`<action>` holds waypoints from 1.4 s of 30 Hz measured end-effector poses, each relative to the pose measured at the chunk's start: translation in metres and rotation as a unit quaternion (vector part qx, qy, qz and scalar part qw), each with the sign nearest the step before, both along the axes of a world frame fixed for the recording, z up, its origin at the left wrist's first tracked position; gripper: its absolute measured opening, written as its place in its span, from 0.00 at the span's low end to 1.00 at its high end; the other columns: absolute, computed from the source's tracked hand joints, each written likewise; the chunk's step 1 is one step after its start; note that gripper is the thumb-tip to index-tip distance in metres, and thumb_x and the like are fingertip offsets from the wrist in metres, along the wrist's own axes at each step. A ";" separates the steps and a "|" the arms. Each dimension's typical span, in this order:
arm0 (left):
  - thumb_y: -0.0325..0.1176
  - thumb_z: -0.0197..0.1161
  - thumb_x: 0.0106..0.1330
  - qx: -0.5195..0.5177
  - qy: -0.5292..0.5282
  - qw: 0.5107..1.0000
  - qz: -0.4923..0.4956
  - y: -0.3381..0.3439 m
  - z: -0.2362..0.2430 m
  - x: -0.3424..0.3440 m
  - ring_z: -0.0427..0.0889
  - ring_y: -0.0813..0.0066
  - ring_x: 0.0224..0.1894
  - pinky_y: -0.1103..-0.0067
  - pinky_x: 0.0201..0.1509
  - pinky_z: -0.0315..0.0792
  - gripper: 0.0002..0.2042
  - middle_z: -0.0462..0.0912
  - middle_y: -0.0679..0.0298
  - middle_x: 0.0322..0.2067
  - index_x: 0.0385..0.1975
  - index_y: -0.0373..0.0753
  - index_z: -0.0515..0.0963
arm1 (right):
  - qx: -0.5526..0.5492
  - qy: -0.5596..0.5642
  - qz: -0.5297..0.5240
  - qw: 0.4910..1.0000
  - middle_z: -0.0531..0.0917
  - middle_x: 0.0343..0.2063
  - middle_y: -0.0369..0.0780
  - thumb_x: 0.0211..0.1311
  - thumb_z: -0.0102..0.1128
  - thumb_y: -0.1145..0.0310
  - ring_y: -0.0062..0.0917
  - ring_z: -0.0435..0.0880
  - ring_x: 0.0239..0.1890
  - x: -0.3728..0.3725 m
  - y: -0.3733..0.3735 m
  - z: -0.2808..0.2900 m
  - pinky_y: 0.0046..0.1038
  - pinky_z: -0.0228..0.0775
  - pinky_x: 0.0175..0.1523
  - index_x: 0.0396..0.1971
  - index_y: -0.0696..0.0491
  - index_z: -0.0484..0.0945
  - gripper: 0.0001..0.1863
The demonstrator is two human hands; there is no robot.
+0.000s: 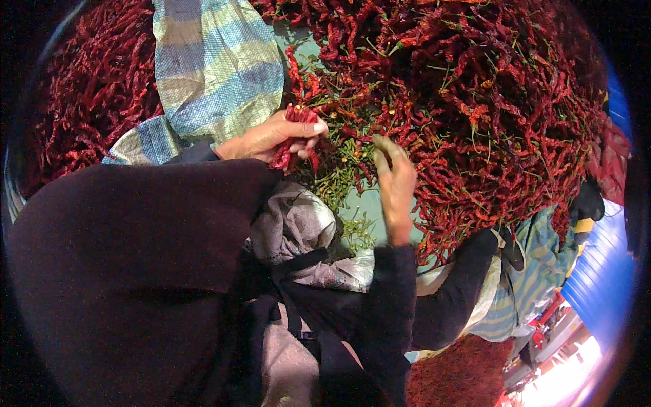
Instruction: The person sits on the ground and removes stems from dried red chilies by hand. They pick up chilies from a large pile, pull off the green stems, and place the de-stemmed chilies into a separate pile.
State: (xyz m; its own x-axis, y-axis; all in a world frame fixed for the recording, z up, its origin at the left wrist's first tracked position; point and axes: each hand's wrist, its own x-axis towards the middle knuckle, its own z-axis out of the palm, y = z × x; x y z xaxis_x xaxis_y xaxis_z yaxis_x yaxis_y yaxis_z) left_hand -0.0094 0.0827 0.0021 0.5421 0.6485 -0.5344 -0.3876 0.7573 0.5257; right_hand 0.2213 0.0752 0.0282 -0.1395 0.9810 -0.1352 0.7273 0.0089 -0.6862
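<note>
My left hand (274,138) is closed around a small bunch of dried red chili peppers (299,115), which stick out above and below the fingers. To its right, my right hand (396,180) hovers over loose green chili stems (336,182), with its fingers partly bent and apart. Nothing shows between those fingers. The stems lie between my two hands on a pale green surface (369,201). Just beyond the right hand begins a large heap of dried red chilies (488,129), many with stems on.
A blue and cream checked woven sack (220,64) stands beyond my left forearm. Another mass of red chilies (102,88) lies at the far left. At the right are a shoe (513,247), a striped woven sheet (536,261) and a blue ribbed surface (600,271).
</note>
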 end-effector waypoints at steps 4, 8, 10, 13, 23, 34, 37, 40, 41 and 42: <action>0.34 0.55 0.61 -0.072 -0.071 0.994 -0.042 -0.005 -0.005 0.011 0.73 0.82 0.20 0.86 0.25 0.70 0.10 0.74 0.67 0.18 0.33 0.32 0.74 | 0.110 -0.208 0.062 0.970 0.75 0.32 0.40 0.47 0.60 0.72 0.30 0.75 0.30 -0.007 0.015 -0.046 0.29 0.67 0.35 0.38 0.49 0.76 0.15; 0.36 0.52 0.63 0.020 -0.027 0.999 -0.018 0.002 0.008 0.004 0.76 0.81 0.25 0.84 0.30 0.72 0.10 0.75 0.67 0.19 0.33 0.34 0.72 | 0.000 -0.005 -0.105 0.994 0.75 0.23 0.38 0.47 0.63 0.69 0.21 0.73 0.23 -0.010 0.026 -0.006 0.23 0.67 0.33 0.32 0.54 0.77 0.11; 0.34 0.54 0.61 0.027 -0.027 0.999 0.005 0.007 0.008 0.011 0.74 0.82 0.25 0.86 0.29 0.69 0.09 0.75 0.68 0.22 0.32 0.34 0.73 | -0.050 0.153 -0.138 0.977 0.75 0.21 0.34 0.49 0.62 0.70 0.15 0.71 0.23 -0.008 0.020 0.010 0.17 0.65 0.30 0.38 0.57 0.73 0.15; 0.31 0.59 0.58 0.075 0.037 0.996 0.029 0.018 0.016 0.026 0.72 0.85 0.24 0.87 0.28 0.67 0.07 0.75 0.69 0.23 0.31 0.34 0.75 | -0.113 0.313 -0.154 0.930 0.75 0.23 0.34 0.49 0.62 0.75 0.13 0.70 0.24 -0.020 0.010 0.028 0.15 0.64 0.29 0.39 0.58 0.69 0.16; 0.29 0.63 0.53 0.035 0.042 0.997 0.055 0.017 0.015 0.030 0.73 0.85 0.24 0.84 0.29 0.67 0.07 0.78 0.71 0.25 0.30 0.37 0.76 | -0.098 0.219 -0.107 0.965 0.78 0.23 0.36 0.55 0.59 0.67 0.16 0.74 0.25 -0.045 -0.013 0.023 0.20 0.67 0.32 0.32 0.58 0.73 0.11; 0.30 0.60 0.57 0.304 0.046 0.942 -0.134 0.012 0.020 0.018 0.72 0.84 0.33 0.85 0.40 0.67 0.08 0.77 0.71 0.28 0.33 0.35 0.74 | -0.218 0.454 -0.171 0.847 0.73 0.20 0.32 0.60 0.51 0.69 0.12 0.67 0.19 -0.045 0.004 0.018 0.15 0.58 0.23 0.31 0.58 0.72 0.08; 0.29 0.61 0.56 0.311 0.035 0.941 -0.129 0.017 0.021 0.027 0.72 0.85 0.34 0.85 0.40 0.67 0.08 0.76 0.70 0.29 0.34 0.35 0.74 | -0.255 0.614 -0.188 0.723 0.72 0.20 0.32 0.60 0.51 0.70 0.10 0.63 0.17 -0.020 0.001 0.024 0.13 0.53 0.21 0.30 0.57 0.72 0.06; 0.27 0.64 0.52 0.171 0.023 0.985 -0.009 0.007 0.018 0.013 0.70 0.85 0.30 0.85 0.38 0.66 0.08 0.73 0.72 0.26 0.26 0.38 0.70 | -0.268 0.318 -0.105 0.903 0.76 0.27 0.38 0.53 0.55 0.73 0.18 0.73 0.26 0.000 0.001 0.031 0.18 0.64 0.31 0.31 0.59 0.74 0.07; 0.28 0.65 0.51 0.154 0.035 0.987 0.011 0.007 0.013 0.006 0.70 0.85 0.29 0.85 0.37 0.66 0.09 0.72 0.73 0.24 0.25 0.39 0.68 | -0.279 0.211 -0.045 0.936 0.78 0.29 0.39 0.52 0.56 0.74 0.22 0.76 0.30 0.009 0.002 0.037 0.21 0.68 0.35 0.33 0.59 0.74 0.08; 0.25 0.65 0.48 0.111 0.015 0.992 0.057 0.011 0.010 0.009 0.68 0.86 0.25 0.85 0.32 0.64 0.10 0.69 0.75 0.21 0.23 0.40 0.68 | -0.163 0.110 0.066 0.978 0.78 0.33 0.39 0.50 0.56 0.75 0.26 0.77 0.36 0.025 0.001 0.034 0.24 0.69 0.41 0.36 0.56 0.76 0.11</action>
State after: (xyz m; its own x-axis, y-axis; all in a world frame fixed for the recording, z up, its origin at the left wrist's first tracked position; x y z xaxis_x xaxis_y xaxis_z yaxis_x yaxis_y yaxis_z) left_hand -0.0003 0.0937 0.0122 0.4443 0.8083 -0.3864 -0.4469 0.5738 0.6863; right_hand 0.2465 0.0757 0.0621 -0.3221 0.8620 -0.3914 0.5696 -0.1538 -0.8074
